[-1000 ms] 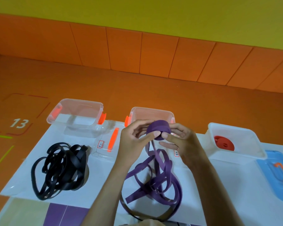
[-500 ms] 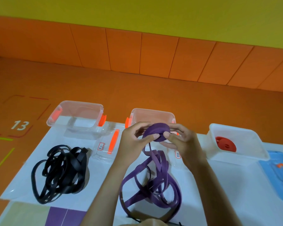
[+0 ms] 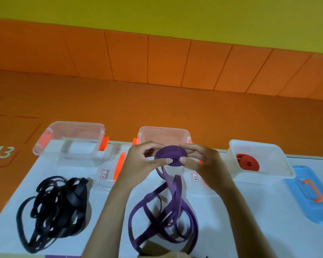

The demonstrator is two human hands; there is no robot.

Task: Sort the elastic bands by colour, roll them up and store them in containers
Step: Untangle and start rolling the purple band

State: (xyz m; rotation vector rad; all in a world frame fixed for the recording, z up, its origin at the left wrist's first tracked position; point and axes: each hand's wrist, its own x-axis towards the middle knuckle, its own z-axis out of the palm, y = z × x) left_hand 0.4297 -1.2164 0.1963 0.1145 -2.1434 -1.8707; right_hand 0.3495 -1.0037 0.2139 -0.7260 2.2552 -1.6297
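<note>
Pinches a purple roll (image 3: 171,154) between left hand (image 3: 138,164) and right hand (image 3: 205,164), fingers (image 3: 150,146) curled over its rim, thumbs (image 3: 165,161) pressing its face, above the white worktop (image 3: 278,229). Trails a loose purple tail (image 3: 164,216) down onto the worktop, just before an open clear container (image 3: 164,130). Shows a black band heap (image 3: 54,211) at left.

Left hand (image 3: 138,164), right hand (image 3: 203,162) grip purple roll (image 3: 169,154); tail (image 3: 164,216) dangles.
</note>
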